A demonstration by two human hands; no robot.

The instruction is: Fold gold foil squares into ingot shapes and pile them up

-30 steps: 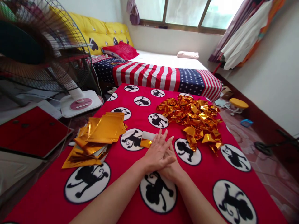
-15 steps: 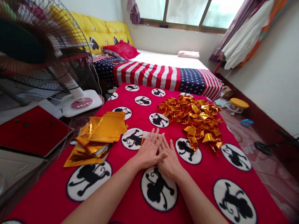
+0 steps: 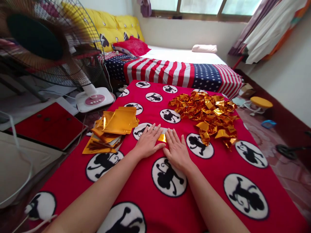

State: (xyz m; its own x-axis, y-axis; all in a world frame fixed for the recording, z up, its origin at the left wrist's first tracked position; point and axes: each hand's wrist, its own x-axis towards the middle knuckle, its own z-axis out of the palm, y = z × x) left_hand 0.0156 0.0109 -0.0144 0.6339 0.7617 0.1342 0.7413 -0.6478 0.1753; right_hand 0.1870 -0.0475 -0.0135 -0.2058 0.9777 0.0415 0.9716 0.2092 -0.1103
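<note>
My left hand lies flat, fingers stretched out, on the left part of a small sheet of gold foil paper. Pressed flat on the sheet's right part is my right hand, its fingers also extended. Between the hands a gold band and a pale strip of the paper show; the rest is hidden beneath them. To the left is a loose stack of flat gold foil sheets. On the right lies a heap of folded gold foil pieces.
A red cloth with monkey prints covers the table. At the left stands an electric fan beside a red panel. Behind the table is a bed with a striped, starred cover. A yellow-topped stool stands at the right.
My hands have moved apart; the left had overlapped the right and now lies to its left. The gold band between them has come into view. The camera view has shifted slightly.
</note>
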